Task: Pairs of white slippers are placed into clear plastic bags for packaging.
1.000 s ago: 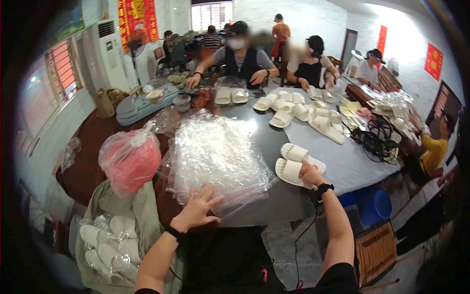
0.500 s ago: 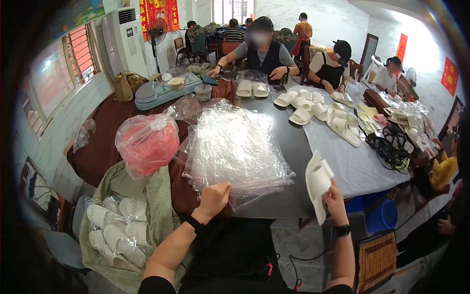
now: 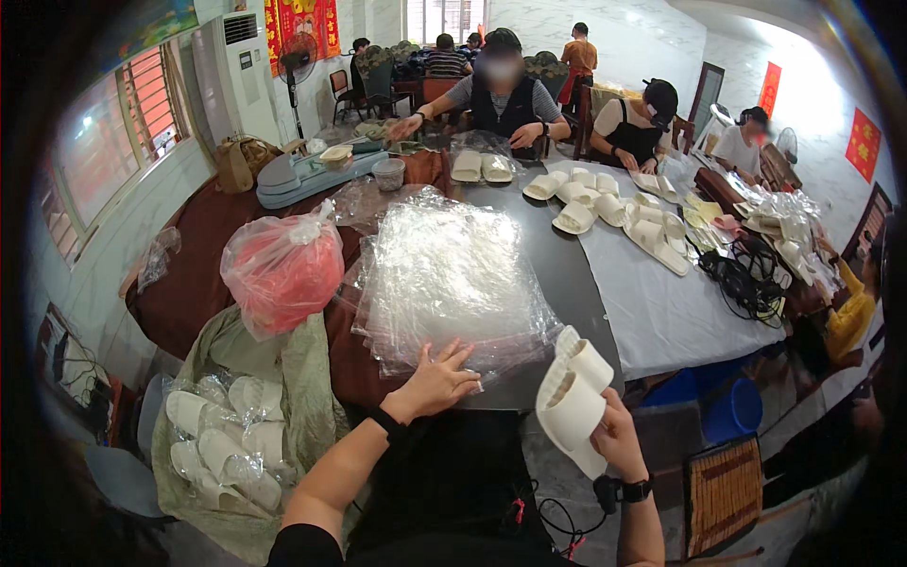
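Note:
A pair of cream slide slippers point(image 3: 570, 413) is gripped in my right hand point(image 3: 619, 437), held up just off the near edge of the table, the two slippers lying against each other. My left hand point(image 3: 435, 380) rests with its fingers spread on the near edge of a stack of clear plastic bags point(image 3: 449, 269). To the left of that stack sits a tied clear bag with red contents point(image 3: 286, 274). Below it, a greenish woven sack point(image 3: 319, 373) holds several slippers in clear wrapping point(image 3: 227, 454).
Loose slippers point(image 3: 605, 203) lie on the far right of the table point(image 3: 576, 283), near black cables point(image 3: 746, 279). Across it, one person point(image 3: 505, 104) reaches out and another point(image 3: 638, 132) handles slippers. A blue bucket point(image 3: 735, 411) and a bamboo-slat seat point(image 3: 723, 496) stand at lower right.
My left hand has opened from a closed grip and moved right along the bags' near edge. My right hand has brought the slippers left and lower, turning them so both show.

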The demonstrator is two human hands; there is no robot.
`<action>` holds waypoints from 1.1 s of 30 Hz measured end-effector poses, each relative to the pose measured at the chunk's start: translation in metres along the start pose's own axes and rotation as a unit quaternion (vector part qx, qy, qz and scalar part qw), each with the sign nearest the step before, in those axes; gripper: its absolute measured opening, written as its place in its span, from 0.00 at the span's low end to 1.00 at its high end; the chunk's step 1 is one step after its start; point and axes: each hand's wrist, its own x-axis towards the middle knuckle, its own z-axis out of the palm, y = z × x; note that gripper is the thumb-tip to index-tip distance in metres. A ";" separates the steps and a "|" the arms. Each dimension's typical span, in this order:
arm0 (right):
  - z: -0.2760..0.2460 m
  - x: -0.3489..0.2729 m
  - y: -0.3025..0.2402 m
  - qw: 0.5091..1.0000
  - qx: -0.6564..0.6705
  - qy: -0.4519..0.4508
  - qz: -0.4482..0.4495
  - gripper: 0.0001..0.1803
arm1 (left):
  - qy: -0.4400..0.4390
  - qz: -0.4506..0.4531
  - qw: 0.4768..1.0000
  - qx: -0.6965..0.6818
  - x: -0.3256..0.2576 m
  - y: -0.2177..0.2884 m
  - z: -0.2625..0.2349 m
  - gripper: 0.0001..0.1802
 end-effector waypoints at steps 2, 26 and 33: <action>0.006 0.003 0.001 0.989 -0.119 -0.066 -0.065 0.22 | -0.032 -0.026 0.999 0.020 0.002 0.010 -0.010 0.22; 0.091 0.062 0.026 0.915 -0.393 -0.064 -0.064 0.08 | 0.166 0.090 0.963 -0.191 -0.013 0.071 -0.015 0.36; 0.124 0.115 0.096 0.928 -0.362 0.001 -0.086 0.14 | 0.137 0.170 0.958 -0.184 -0.018 0.097 -0.029 0.37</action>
